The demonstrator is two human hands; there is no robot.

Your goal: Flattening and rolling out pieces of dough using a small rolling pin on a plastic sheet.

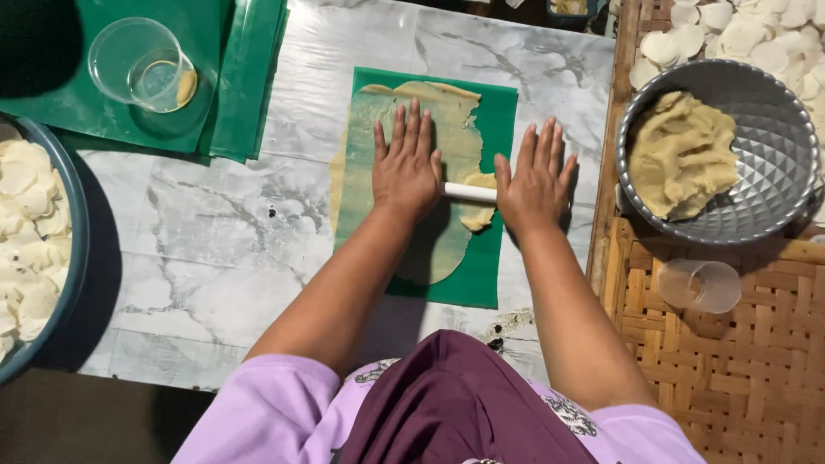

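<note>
Pressing flat, open palms — left hand (406, 167), right hand (534, 182) — on a white roller (469, 192); metal bowl (778, 146) holds dough (681, 155).

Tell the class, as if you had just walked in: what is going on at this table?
A person presses both palms, left hand and right hand, flat on a white rolling pin lying across thin dough on a green sheet. A metal bowl of dough sits on the right; a bowl of cut rounds sits on the left.
</note>
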